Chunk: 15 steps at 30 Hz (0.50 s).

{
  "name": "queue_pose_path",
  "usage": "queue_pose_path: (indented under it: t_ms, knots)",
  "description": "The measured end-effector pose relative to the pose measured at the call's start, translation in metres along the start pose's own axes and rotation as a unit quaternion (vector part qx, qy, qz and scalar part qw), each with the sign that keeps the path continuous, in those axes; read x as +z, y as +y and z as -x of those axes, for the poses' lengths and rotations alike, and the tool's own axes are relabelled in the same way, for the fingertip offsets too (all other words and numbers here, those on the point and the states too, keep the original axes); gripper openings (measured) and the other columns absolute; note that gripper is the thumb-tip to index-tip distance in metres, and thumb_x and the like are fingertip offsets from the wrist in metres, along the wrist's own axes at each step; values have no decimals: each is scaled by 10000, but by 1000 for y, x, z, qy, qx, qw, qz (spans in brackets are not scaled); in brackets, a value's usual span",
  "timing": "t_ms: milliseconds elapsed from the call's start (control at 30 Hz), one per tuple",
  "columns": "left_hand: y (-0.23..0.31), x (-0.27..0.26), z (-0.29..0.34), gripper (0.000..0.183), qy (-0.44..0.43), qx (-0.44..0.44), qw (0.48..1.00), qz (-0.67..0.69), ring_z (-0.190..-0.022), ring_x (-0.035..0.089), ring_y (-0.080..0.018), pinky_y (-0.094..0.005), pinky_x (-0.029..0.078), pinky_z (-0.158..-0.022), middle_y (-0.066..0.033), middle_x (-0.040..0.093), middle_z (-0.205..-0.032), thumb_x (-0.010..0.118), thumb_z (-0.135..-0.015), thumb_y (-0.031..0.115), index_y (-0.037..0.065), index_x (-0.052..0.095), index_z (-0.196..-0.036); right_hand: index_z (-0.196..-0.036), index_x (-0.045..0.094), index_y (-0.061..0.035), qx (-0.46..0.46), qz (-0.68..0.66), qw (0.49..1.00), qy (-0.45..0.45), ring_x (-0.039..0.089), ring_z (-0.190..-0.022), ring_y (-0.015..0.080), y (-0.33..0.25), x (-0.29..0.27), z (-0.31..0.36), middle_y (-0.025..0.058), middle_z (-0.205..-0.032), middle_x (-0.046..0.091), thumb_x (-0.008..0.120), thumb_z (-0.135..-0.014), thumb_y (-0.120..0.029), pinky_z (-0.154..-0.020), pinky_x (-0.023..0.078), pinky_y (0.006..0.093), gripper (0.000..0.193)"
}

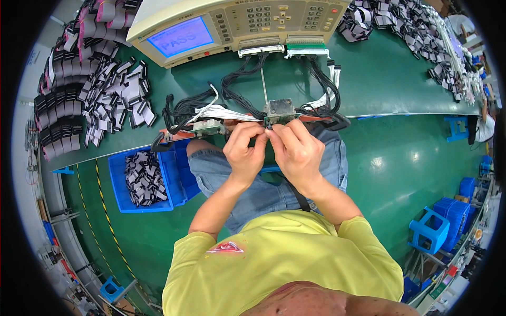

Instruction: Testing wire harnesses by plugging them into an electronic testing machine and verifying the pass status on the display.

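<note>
My left hand (245, 151) and my right hand (299, 152) meet at the table's near edge, fingertips pinched close together. Whatever lies between them is too small and covered to make out. Just beyond the fingertips sits a small test fixture (281, 107) with a grey block on top. Black cables (240, 80) and white wires (225, 112) run to it. A second fixture with a green board (206, 126) stands to the left of my left hand. Behind them is a beige cable tester (247, 23) with a lit blue screen (181, 38) and two wide connectors along its front.
Short grey ribbon cables with black connectors (118, 97) lie heaped on the green table (379, 79) at left. More ribbon cables (406, 26) lie at far right. Below the left edge, a blue bin (138, 207) holds several more. A blue stool (429, 230) stands on the floor at right.
</note>
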<state>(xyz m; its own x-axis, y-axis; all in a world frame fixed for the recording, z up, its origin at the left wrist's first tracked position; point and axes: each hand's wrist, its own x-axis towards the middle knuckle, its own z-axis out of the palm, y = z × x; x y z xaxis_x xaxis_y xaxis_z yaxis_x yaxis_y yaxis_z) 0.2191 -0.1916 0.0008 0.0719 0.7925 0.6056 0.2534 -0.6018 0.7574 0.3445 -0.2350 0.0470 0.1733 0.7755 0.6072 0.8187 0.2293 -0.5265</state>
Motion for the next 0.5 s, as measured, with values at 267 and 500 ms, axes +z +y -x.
queue_pose_path:
  t_ms: [267,500]
  knots:
    - [2,-1,-2,164,13,-20,1000,-5,-788,697,-276,-344,568,-725,-133,700,-879,777,-819,-82,-15,676,-930,-864,697,-101,10,20,999,29,639,-587,275,-3,7,-4,49,-781,591,813,-853,-143,-512,492,384,124]
    - [29,-56,-8,131,-67,77,995,-1,-762,708,-223,-312,564,-684,-115,734,-901,816,-831,-40,-3,711,-901,-973,724,-97,-4,-18,1000,4,659,-620,279,1,-9,7,50,-852,646,840,-868,-169,-540,516,379,172]
